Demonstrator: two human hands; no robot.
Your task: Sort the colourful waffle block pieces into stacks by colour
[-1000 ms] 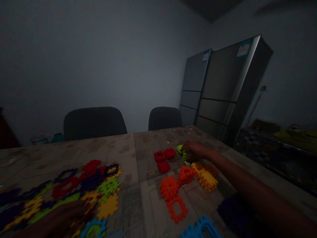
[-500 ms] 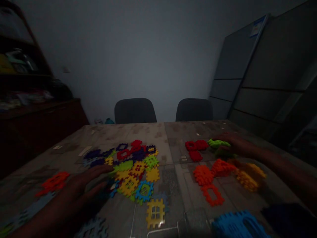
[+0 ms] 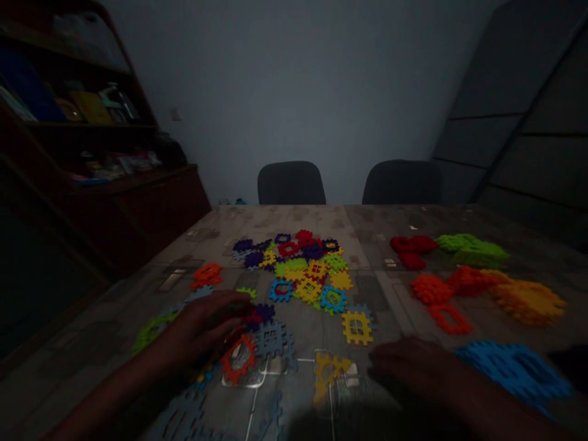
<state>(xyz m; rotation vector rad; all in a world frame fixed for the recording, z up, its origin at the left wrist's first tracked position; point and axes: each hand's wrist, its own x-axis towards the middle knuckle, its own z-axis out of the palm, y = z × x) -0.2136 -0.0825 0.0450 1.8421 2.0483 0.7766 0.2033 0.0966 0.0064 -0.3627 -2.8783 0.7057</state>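
My left hand (image 3: pixel 206 324) reaches in from the lower left, fingers loosely bent and apart over interlocking plastic tiles. Beside its fingertips lie a purple tile (image 3: pixel 264 313) and a grey window tile (image 3: pixel 270 338). An orange-red frame tile (image 3: pixel 239 360) lies just below the fingers. I see nothing held in this hand. Low over the table, my right hand (image 3: pixel 413 370) has its fingers stretched out, dark and somewhat blurred. It is between a yellow tile (image 3: pixel 327 372) and a blue tile stack (image 3: pixel 517 370), with nothing visible in it.
A mixed tile heap (image 3: pixel 307 269) covers the table's middle. Sorted at right are red tiles (image 3: pixel 413 248), green tiles (image 3: pixel 473 248), orange-red tiles (image 3: pixel 432 288) and a yellow-orange stack (image 3: pixel 530 300). Two chairs stand behind the table (image 3: pixel 367 226). A shelf cabinet (image 3: pixel 138 202) is at left.
My right hand has left the green tiles at the right and come back toward the table's near side. My left hand has moved off the heap to nearer tiles. The view has turned left.
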